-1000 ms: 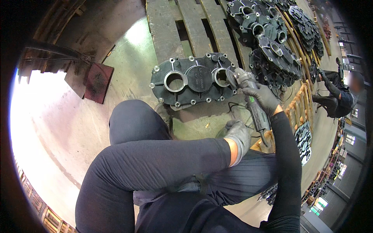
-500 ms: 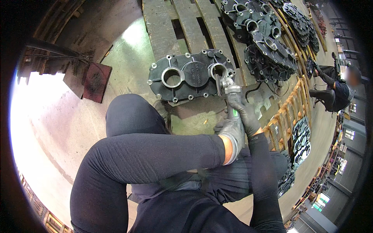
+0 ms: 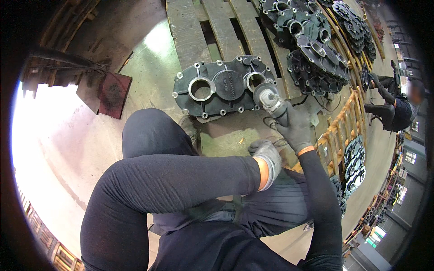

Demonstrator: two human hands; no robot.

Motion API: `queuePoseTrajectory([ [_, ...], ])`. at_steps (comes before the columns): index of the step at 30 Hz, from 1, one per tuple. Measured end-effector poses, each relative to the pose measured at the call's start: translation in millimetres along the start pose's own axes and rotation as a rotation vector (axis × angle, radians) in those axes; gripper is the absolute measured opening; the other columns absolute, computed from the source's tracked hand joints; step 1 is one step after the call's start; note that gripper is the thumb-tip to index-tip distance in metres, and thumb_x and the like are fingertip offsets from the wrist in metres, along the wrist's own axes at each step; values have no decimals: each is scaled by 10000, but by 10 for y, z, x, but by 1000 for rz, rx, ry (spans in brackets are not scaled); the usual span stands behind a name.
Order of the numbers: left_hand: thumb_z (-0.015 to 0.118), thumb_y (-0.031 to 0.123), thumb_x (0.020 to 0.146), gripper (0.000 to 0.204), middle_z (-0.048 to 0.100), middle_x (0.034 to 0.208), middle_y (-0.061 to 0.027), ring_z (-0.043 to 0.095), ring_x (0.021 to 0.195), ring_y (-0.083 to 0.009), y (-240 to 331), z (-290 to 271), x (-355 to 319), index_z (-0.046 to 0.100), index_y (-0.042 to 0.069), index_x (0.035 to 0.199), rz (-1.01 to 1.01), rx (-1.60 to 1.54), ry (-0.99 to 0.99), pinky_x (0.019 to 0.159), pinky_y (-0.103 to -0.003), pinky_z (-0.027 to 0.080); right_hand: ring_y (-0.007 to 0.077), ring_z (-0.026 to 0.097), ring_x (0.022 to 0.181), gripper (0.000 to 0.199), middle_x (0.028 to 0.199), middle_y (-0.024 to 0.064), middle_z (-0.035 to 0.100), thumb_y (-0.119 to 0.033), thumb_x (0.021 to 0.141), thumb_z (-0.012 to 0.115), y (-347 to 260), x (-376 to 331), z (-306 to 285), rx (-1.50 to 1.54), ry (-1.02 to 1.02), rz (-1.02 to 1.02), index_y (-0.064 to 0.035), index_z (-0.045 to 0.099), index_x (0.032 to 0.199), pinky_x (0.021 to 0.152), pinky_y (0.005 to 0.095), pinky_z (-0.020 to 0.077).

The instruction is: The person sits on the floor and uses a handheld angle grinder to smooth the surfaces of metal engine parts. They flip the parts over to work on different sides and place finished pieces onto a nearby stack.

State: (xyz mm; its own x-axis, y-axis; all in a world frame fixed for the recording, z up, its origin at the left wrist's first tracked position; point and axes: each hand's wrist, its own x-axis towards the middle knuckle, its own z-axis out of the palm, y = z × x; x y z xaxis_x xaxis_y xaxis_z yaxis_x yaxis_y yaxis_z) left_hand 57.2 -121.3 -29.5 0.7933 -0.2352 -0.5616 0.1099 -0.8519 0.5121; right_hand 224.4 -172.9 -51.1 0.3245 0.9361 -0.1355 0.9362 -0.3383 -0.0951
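Note:
A black cast metal cover (image 3: 228, 87) with two large bored holes and bolt bosses round its rim lies on the slatted pallet in front of me. My right hand (image 3: 294, 128), gloved in dark grey, is closed round an angle grinder (image 3: 272, 103). The grinder's disc covers the cover's right end; whether it touches cannot be told. Its rear body is mostly hidden by the hand. My left hand (image 3: 267, 156), in a grey glove, is closed near my knee, below the cover. A dark cord loops beside its fingers; what they hold, if anything, is hidden.
More black covers (image 3: 316, 58) are stacked on the wooden pallet (image 3: 190, 38) at the far right. A slatted wooden crate (image 3: 341, 126) stands to the right, with a person (image 3: 398, 106) seated beyond it. A dark red plate (image 3: 114, 95) lies on the floor at left.
The left hand has come off the grinder and stays near the knee. The right hand alone now holds the grinder, which has turned so that its disc faces upward.

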Motion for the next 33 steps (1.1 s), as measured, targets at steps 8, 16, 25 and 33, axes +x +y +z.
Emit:
queuePoseTrajectory([
  [8,719,381,953,404,778,1280,-113,756,1162,-304,-58,-387,-312,811,163,1281,101,101,-123,855,-537,592,410,720,937,954,1024,184,735,-417,825,895,376,90,192,1,-17,-105,-93,456,1608,835,520,564],
  [16,747,333,921,383,823,1175,-88,791,1050,-341,-68,-341,-279,835,159,1251,116,69,-43,809,-622,590,404,739,1039,909,1138,195,753,-393,805,905,749,163,184,-5,33,102,-98,503,1565,875,525,582],
  [25,775,313,909,361,823,1173,-67,781,1048,-324,-18,-362,-353,848,184,1238,128,140,-77,795,-607,591,214,741,1073,681,1212,137,786,-210,854,887,48,254,-194,718,-24,291,3,616,1441,971,377,580],
  [33,749,285,894,354,830,1105,-93,792,973,-358,-130,-394,-728,854,148,1204,118,95,36,744,-641,589,160,716,925,567,1086,90,777,-215,879,893,-850,532,-287,1046,-303,362,28,661,1336,852,338,590],
])
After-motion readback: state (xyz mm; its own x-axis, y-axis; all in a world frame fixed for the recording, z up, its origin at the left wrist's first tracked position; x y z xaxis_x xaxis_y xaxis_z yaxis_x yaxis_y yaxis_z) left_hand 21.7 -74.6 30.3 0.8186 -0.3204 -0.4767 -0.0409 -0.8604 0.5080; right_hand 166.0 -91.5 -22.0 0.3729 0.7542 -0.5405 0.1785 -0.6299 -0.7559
